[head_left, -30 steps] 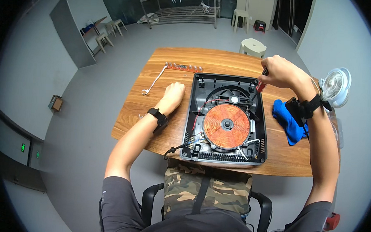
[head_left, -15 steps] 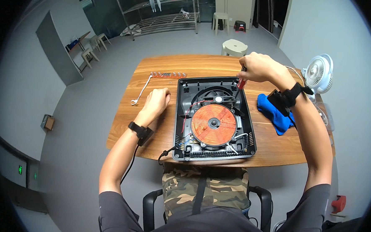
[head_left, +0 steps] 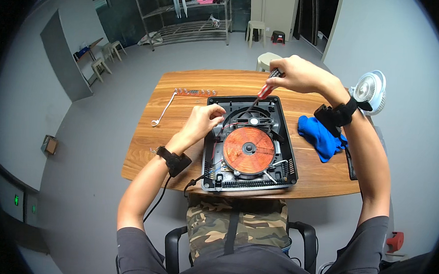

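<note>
Fan (head_left: 254, 121) apparently being worked on: screwdriver (head_left: 264, 92) clenched in right grip (head_left: 297, 74), left grip (head_left: 201, 122) half-curled, can't tell if anything's pinched; careful tip-aiming's probably needed next.

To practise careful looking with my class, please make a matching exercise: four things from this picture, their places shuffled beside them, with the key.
Things:
1. Screwdriver
2. Copper-coloured coil
3. Blue cloth
4. Circuit strip

Places:
A. On the table, right of the black casing
B. Held in the right hand
C. Near the casing's far left corner
D. Flat inside the casing

Pairs: 1-B, 2-D, 3-A, 4-C
</note>
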Demonstrator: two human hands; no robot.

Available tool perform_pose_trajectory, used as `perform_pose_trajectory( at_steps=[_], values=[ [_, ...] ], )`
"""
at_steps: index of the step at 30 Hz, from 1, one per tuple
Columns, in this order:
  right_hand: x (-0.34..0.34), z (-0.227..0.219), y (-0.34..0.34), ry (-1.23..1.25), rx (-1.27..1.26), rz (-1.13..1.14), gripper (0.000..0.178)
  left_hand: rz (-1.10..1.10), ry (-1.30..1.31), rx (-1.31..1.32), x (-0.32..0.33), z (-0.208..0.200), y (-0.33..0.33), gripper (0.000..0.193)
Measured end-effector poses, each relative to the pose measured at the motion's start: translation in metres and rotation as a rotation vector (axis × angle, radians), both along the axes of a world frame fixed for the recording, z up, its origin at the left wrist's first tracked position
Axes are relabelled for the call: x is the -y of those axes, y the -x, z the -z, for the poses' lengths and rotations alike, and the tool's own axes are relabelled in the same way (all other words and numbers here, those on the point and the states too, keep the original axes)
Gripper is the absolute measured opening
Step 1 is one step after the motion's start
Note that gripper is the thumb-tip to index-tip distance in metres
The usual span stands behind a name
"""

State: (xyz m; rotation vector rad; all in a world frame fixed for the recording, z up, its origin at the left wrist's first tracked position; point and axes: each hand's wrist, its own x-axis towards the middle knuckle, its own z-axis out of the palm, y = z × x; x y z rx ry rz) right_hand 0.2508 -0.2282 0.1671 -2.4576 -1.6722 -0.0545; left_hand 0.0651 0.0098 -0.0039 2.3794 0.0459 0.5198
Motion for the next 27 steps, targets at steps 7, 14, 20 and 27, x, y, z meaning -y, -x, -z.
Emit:
perform_pose_trajectory(
  at_steps=[7, 14, 20, 27],
  values=[
    [-0.010, 0.022, 0.019, -0.175, -0.039, -0.155, 0.041, 0.019, 0.028, -0.023, 0.001, 0.011, -0.007, 0.019],
    [-0.017, 0.022, 0.027, -0.193, -0.070, -0.185, 0.042, 0.019, -0.018, -0.019, 0.003, 0.005, -0.004, 0.018],
    [-0.018, 0.021, 0.032, -0.157, -0.046, -0.175, 0.042, 0.047, -0.025, 0.010, 0.005, 0.007, -0.005, 0.019],
    [-0.018, 0.022, 0.035, -0.136, -0.064, -0.137, 0.043, 0.056, -0.003, 0.012, 0.005, 0.009, -0.003, 0.019]
  ],
)
